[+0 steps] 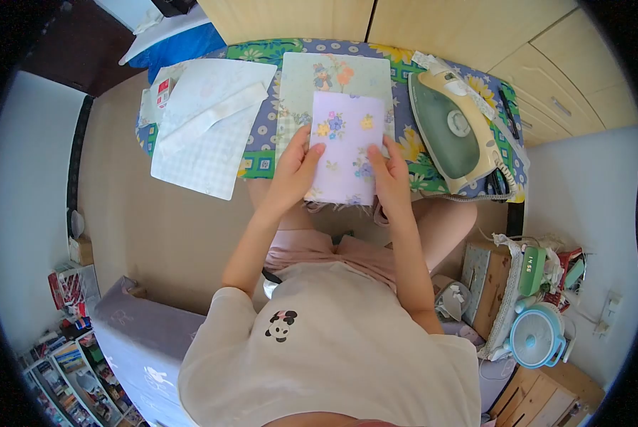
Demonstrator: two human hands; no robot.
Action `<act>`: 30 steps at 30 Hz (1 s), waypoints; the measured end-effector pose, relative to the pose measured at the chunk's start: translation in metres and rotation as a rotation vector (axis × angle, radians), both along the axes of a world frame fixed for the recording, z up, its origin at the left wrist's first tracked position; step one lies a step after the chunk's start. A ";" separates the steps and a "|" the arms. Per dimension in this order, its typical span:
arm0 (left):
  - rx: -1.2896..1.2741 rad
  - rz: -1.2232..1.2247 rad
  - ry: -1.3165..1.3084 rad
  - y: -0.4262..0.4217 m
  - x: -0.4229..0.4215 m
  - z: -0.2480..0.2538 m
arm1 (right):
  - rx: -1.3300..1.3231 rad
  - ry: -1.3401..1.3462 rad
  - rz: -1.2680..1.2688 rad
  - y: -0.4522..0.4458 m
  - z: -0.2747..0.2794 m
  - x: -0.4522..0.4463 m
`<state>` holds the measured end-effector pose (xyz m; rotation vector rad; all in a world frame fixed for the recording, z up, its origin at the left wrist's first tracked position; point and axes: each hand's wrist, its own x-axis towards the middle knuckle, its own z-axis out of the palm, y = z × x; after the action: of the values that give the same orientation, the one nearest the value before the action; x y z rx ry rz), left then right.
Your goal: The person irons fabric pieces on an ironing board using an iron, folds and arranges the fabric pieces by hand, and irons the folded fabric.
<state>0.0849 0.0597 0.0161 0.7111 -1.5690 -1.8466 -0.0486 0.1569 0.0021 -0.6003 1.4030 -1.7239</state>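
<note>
Left hand and right hand hold the cloth by its sides, fingers closed on it; it overhangs the worktop's near edge; the fingers' ends and part of the sheet are hidden.

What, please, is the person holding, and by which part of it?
A lilac floral cloth: the left hand grips its left edge and the right hand its right edge, thumbs on the upper face.

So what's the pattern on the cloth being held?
The cloth has blue and yellow flowers on pale lilac, best seen in the head view.
</note>
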 end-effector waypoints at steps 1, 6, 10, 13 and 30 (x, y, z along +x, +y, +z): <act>0.001 0.001 0.000 -0.004 0.000 -0.003 | 0.001 0.000 0.001 0.002 -0.002 -0.001; -0.077 0.011 -0.069 -0.004 -0.008 0.007 | 0.057 0.117 0.103 0.009 -0.006 -0.007; -0.314 0.025 -0.101 -0.006 -0.016 -0.010 | 0.088 0.299 0.071 0.011 -0.011 -0.009; -0.580 0.083 -0.129 -0.004 -0.024 -0.009 | 0.118 0.376 0.023 0.012 -0.006 -0.012; 0.163 0.040 0.050 0.015 -0.023 0.003 | 0.032 0.927 0.020 0.009 -0.005 0.004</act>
<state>0.0615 0.0745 0.0194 0.7568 -1.3751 -1.9635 -0.0444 0.1655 -0.0028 -1.5077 2.0036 -1.4349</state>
